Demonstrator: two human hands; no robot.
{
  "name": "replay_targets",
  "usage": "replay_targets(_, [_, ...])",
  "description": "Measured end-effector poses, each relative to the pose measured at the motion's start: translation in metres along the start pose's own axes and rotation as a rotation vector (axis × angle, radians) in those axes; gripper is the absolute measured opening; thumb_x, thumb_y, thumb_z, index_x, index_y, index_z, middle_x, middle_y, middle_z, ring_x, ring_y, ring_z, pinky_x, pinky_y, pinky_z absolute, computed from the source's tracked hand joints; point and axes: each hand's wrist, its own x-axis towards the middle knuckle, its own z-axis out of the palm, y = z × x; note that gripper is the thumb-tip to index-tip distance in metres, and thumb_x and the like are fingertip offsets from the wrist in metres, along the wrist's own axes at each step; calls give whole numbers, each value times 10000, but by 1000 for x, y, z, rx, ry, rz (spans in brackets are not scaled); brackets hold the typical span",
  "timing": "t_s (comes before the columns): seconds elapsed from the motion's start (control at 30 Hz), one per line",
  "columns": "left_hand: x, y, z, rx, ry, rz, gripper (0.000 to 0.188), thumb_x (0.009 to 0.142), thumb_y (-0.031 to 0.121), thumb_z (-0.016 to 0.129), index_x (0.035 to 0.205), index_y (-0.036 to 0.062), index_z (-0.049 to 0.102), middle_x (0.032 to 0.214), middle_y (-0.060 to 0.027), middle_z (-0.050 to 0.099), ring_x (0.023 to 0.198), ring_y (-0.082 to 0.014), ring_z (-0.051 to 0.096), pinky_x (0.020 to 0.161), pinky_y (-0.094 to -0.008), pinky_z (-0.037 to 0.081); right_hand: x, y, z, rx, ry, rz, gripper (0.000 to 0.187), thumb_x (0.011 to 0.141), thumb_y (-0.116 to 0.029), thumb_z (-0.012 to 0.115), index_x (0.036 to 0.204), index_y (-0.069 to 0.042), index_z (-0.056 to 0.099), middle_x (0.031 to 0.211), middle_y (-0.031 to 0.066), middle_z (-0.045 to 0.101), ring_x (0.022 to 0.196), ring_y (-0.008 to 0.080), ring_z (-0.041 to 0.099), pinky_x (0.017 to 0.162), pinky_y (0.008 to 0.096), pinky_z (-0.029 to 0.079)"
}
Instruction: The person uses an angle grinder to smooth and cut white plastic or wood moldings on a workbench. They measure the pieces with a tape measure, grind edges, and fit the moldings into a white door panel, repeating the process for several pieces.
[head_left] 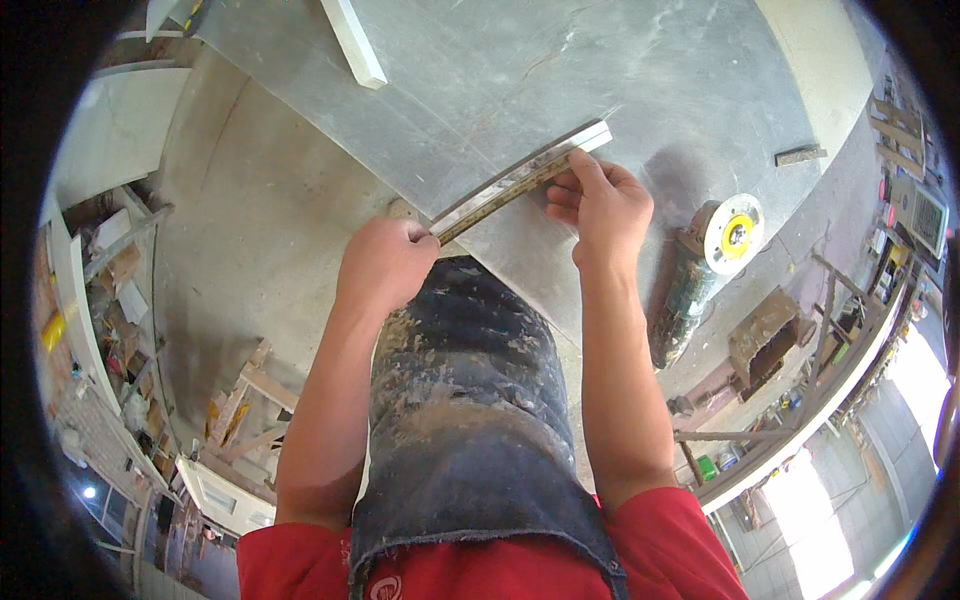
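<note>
White bar (pixel 522 177) and yellowish measuring strip (pixel 505 198) lie side by side at the frame's centre. Your left hand (pixel 388 264) pinches the strip's lower-left end; your right hand (pixel 612 210) pinches it near its upper-right end, above the grey surface (pixel 660 60). An angle grinder (pixel 692 275) lies at centre right.

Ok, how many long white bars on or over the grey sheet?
2: one long white rectangular bar lies at the top, running out of view; a second bar slants between the left hand and right hand. More may lie out of frame.
</note>
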Motion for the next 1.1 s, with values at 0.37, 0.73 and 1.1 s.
replay_targets(0.37, [1,-3,-3,-25,-50,-31,276,883,269,654,937,34,788,877,-234,731,843,-422,710,769,-477,546,2,-14,4,-142,-11,0,239,935,-138,724,960,99,704,848,156,732,658,213,709,551,325,595])
replay_targets(0.73, [4,-12,2,-90,-20,-3,262,864,251,668,906,25,792,851,-237,727,811,-419,713,769,-480,554,3,-11,10,-51,11,40,192,932,-81,678,915,107,643,818,174,696,658,258,710,592,352,617])
replay_targets(1.1, [5,-9,-9,-20,-87,-21,275,849,257,655,843,-1,751,818,-236,717,810,-424,707,757,-468,554,-11,-1,6,77,29,61,208,967,-105,655,969,102,636,849,169,704,682,243,710,589,345,606])
